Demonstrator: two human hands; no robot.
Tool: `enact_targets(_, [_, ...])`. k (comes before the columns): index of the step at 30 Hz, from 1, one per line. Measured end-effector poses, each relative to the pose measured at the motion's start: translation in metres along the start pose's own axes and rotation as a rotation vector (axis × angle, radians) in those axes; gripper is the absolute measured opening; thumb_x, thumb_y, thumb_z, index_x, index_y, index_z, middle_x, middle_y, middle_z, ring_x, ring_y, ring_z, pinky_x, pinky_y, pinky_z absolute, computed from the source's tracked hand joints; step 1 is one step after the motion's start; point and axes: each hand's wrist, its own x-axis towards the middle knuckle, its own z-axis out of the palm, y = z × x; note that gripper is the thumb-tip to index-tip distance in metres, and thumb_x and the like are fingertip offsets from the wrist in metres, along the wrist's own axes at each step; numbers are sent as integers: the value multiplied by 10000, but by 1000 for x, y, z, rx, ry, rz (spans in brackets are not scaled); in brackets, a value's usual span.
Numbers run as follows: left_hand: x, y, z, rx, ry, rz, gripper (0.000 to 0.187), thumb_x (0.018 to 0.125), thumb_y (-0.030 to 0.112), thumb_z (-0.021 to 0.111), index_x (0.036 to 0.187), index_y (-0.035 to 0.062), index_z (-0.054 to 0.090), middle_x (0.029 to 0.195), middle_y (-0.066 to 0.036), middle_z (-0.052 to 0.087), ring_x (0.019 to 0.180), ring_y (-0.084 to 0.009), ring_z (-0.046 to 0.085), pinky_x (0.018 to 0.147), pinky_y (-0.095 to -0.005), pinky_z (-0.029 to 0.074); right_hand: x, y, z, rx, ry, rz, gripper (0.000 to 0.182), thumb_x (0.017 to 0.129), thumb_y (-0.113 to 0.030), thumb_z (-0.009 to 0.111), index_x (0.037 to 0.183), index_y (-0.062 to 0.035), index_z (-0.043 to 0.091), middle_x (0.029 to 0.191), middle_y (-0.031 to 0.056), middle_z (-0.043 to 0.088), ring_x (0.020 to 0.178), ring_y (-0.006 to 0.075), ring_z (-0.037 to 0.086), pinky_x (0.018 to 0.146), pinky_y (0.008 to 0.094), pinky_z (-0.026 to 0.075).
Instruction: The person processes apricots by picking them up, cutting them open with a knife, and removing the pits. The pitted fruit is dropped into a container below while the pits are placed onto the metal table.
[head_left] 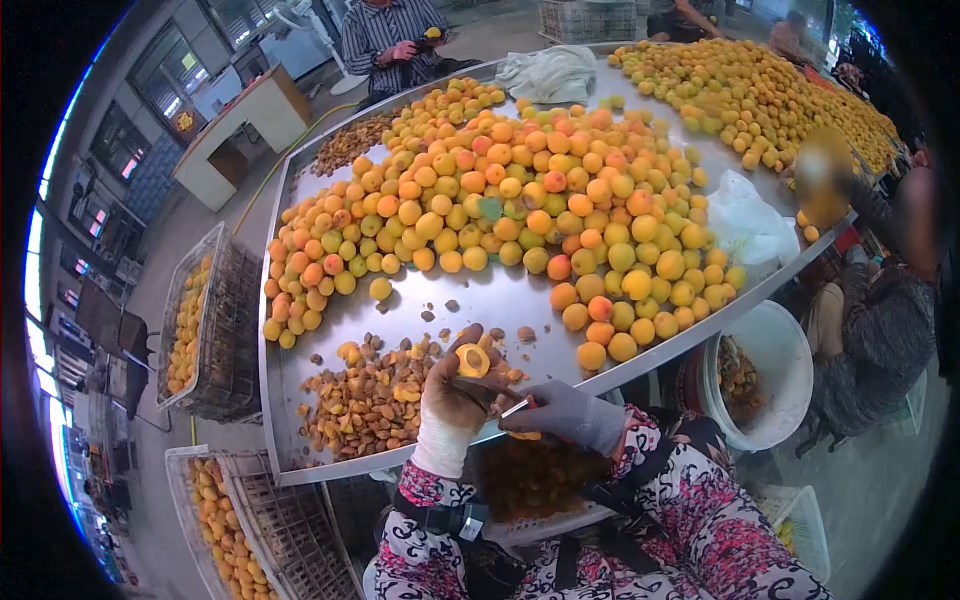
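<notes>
My left hand (450,400), with a white wrap at the wrist, holds a cut apricot half (473,361) up with its hollow inner face showing. My right hand (575,415), in a grey glove, grips a small knife (516,408) whose short blade points toward the left hand. A bit of orange fruit shows under the right fingers, partly hidden. Beyond both hands lies a large heap of whole apricots (480,190) on the metal table (440,295). Left of my left hand is a pile of brown pits (365,400) with scraps of flesh among them.
Below the table edge sits a crate of cut fruit (530,480), in shadow. A white bucket (775,375) stands at right, apricot crates (205,330) at left. A white cloth (548,72) and a plastic bag (750,220) lie on the table. Other people work around it.
</notes>
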Motion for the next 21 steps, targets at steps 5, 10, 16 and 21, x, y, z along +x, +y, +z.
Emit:
enact_targets(5, [-8,4,3,-7,-149,-36,521,825,305,493,1268,48,403,1058,-105,533,819,-239,567,678,-375,475,7,9,-3,-355,-181,-83,365,768,-311,658,1039,-69,621,819,40,608,801,70,535,716,206,425])
enact_targets(10, [-2,-3,-2,38,-21,-12,551,815,334,503,1268,38,400,995,-115,555,792,-240,571,699,-391,471,4,1,-16,-31,112,-175,262,769,-260,649,875,-22,629,688,41,583,602,77,538,540,202,416])
enact_targets(16, [-1,-25,5,77,-153,-159,588,738,315,556,1231,19,434,910,-133,563,798,-252,544,759,-403,448,-4,-33,-34,760,468,-437,317,867,-264,506,616,-73,470,492,7,411,393,109,383,386,240,294])
enact_targets(21, [-8,-44,24,169,-100,-140,545,776,336,517,1209,14,443,916,-114,555,809,-238,533,746,-368,449,-3,-39,-41,997,454,-697,324,866,-276,563,618,-96,460,459,-4,405,366,93,393,366,243,325])
